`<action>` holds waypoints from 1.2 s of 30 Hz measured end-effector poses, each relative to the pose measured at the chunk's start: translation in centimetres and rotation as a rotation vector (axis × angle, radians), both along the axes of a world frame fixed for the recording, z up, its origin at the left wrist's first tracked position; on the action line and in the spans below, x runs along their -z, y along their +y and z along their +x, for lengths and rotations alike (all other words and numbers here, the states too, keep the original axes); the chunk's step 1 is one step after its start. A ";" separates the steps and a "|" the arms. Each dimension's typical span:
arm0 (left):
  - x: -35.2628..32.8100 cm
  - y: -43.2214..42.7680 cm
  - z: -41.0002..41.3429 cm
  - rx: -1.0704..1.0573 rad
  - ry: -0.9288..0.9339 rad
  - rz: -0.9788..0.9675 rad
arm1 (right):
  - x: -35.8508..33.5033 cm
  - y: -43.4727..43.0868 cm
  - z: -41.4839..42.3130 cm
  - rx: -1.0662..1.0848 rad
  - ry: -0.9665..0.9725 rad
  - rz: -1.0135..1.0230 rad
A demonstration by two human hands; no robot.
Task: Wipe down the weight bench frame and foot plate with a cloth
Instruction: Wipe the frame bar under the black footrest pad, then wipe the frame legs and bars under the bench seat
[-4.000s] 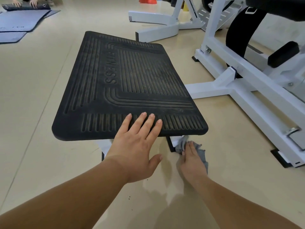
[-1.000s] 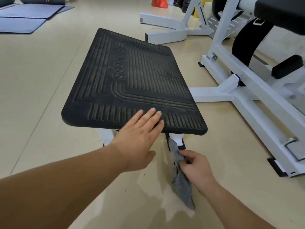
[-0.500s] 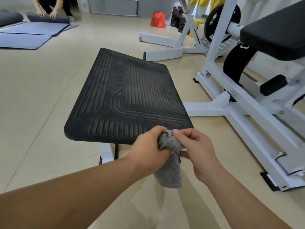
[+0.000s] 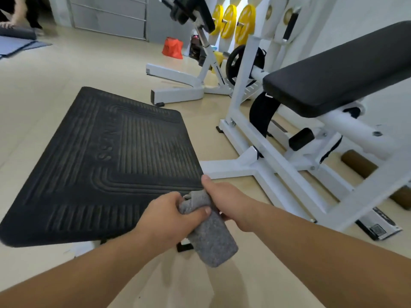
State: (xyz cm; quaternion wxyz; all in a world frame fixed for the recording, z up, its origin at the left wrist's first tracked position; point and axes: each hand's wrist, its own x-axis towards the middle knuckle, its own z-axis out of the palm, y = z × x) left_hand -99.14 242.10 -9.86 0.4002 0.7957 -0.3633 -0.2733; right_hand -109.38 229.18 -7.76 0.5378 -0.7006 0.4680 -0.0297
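- As it filled the right half of the view, the white weight bench frame (image 4: 278, 161) stood on the pale floor (image 4: 55, 74), with its base bars reaching left towards the foot plate.
- Left of the frame, the black ribbed foot plate (image 4: 106, 170) sat raised off the floor and tilted, its near right corner just beside the two hands.
- Above the frame, the black bench pad (image 4: 338, 72) slanted up to the right.
- Behind the foot plate stood a second white bench (image 4: 175, 85), well apart from the hands.
- At the near right corner of the foot plate, the left hand (image 4: 171, 214) curled its fingers round the upper part of the cloth, thumb laid across the front.
- From the other side, the right hand (image 4: 224, 198) closed on the top of the same cloth, thumb raised; its fingers were hidden behind the fabric.
- Between the two hands, the grey cloth (image 4: 211, 238) was bunched, and its lower end hung free above the floor. It lay well apart from the frame; whether it touched the plate's edge could not be told.
- Far back, yellow weight plates (image 4: 231, 23) hung in a row, with a black weight plate (image 4: 233, 63) below them.
- On the floor at the rear sat a red bag (image 4: 172, 47).
- Under the frame's right side lay a brown roller (image 4: 358, 163).
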 end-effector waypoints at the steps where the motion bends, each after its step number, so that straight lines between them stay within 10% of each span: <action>1: -0.6 -0.7 -0.6 0.012 0.064 -0.002 | -1.0 -0.2 -0.6 0.024 -0.019 0.026; 11: -12.9 -5.6 -6.6 0.107 0.545 -0.005 | -12.9 -1.8 -10.4 0.053 -0.099 0.127; 21: -37.4 -8.4 -16.0 0.125 0.500 0.098 | -36.6 -2.1 -21.0 0.397 0.004 0.306; 31: -62.0 -12.5 -30.0 0.311 0.589 0.251 | -60.2 -1.9 -37.0 0.730 -0.383 0.312; 36: -66.8 -13.1 -35.5 0.197 0.867 0.267 | -66.0 -3.2 -42.1 0.688 -0.377 0.294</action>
